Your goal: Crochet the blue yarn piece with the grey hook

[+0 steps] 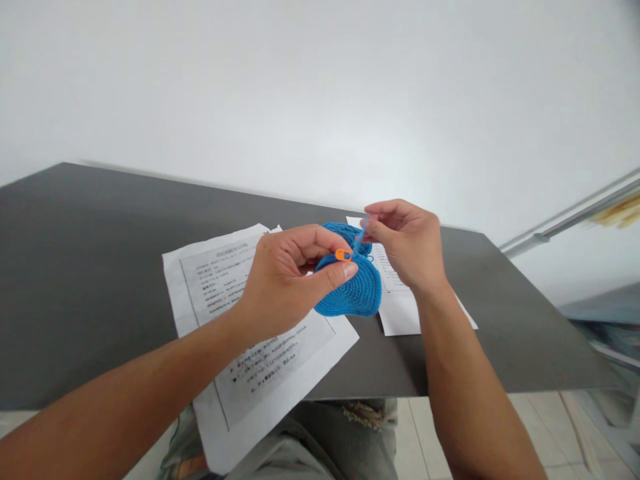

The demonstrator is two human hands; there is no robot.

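Observation:
A round blue crochet piece [357, 290] hangs in front of me, pinched at its top left edge between the thumb and fingers of my left hand [295, 273]. An orange stitch marker [343, 255] is clipped to that edge, just above my thumb. Higher and to the right, my right hand [400, 233] has its fingertips closed on a strand of blue yarn [363, 230] that runs up from the piece. No crochet hook can be made out. Behind the piece lies a bundle of blue yarn [340, 230], partly covered by my left hand.
A printed sheet [185, 293] lies under my left arm and hangs over the table's front edge. Another white sheet [400, 320] is partly under my right arm. The dark grey table [115, 227] meets a white wall [250, 100] behind. A metal rail [530, 241] stands at right.

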